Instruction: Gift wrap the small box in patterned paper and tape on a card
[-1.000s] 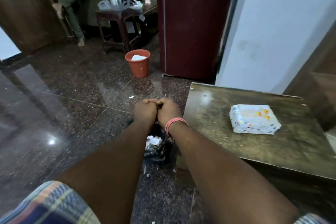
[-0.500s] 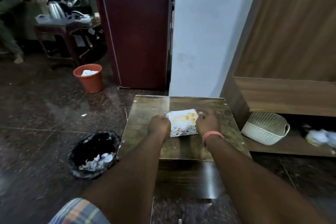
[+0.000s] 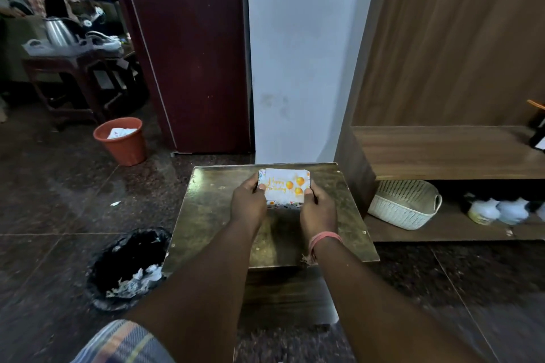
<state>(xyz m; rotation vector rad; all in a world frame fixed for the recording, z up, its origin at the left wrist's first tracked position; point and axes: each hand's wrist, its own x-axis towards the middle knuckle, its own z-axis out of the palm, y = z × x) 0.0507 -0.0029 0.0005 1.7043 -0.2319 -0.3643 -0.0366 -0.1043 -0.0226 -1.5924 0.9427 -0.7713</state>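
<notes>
The small wrapped box (image 3: 283, 186) is covered in white patterned paper, and a white card with orange balloons and "happy birthday" lettering lies on its top face. It is tilted up toward me over the far part of a low brass-coloured table (image 3: 212, 215). My left hand (image 3: 247, 203) grips its left side. My right hand (image 3: 318, 209), with a pink band at the wrist, grips its right side. Whether the box's lower edge touches the table is hidden by my hands.
A black-lined bin (image 3: 129, 268) with paper scraps stands on the floor left of the table. An orange bucket (image 3: 121, 141) sits farther back. A white woven basket (image 3: 404, 203) rests on a low wooden shelf to the right. A white wall is behind the table.
A second ago my fists were together over the black bin. They moved to the box on the table, took hold of both sides and tipped it up toward me.
</notes>
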